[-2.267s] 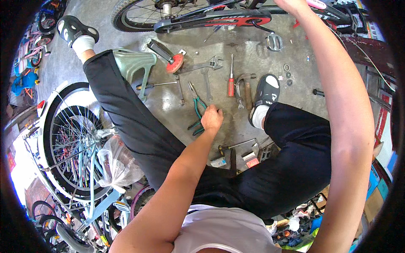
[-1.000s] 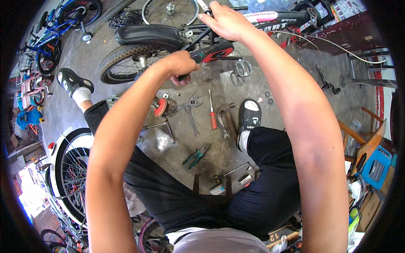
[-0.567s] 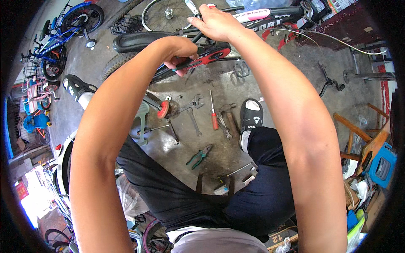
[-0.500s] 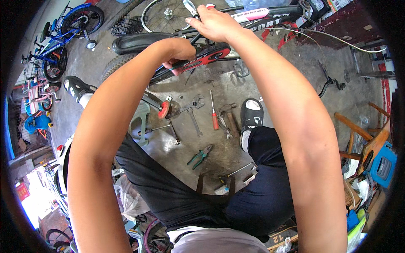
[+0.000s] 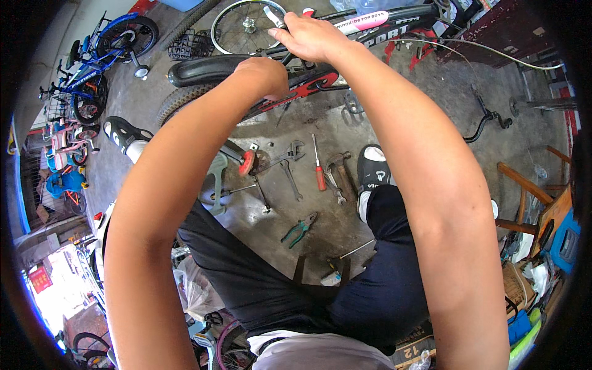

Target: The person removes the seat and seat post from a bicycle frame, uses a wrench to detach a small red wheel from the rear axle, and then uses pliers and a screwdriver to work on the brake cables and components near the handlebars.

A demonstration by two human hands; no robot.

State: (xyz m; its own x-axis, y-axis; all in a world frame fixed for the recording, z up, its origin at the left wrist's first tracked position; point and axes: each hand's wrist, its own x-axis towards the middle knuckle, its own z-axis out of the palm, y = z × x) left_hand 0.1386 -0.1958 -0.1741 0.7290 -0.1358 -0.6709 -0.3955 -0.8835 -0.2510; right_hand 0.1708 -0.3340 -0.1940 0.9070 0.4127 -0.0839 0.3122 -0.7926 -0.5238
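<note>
A small bicycle with a black frame, red trim and a white-and-pink label [image 5: 369, 22] stands in front of me. My right hand [image 5: 311, 38] is closed over its frame, behind a silver lever-like part [image 5: 273, 17]; the undersides of the fingers are hidden. Lower and to the left, my left hand [image 5: 264, 75] is curled beside the red-and-black chain guard [image 5: 302, 90], below the black rear mudguard [image 5: 200, 69]. What its fingers grip is hidden by the hand itself. The knobbly rear tyre [image 5: 172, 103] shows beyond my left forearm.
On the concrete floor lie a red-handled screwdriver [image 5: 319, 176], green-handled pliers [image 5: 300, 229], an adjustable wrench [image 5: 291, 151], a spanner [image 5: 291, 179] and a hammer [image 5: 342, 172]. A blue bicycle [image 5: 92, 68] stands at left. A wooden stool [image 5: 524, 185] and blue case [image 5: 564, 243] are at right.
My left hand has turned and risen slightly at the chain guard; its fingertips, visible below before, are now hidden. My right hand stays on the frame. The whole view has shifted a little.
</note>
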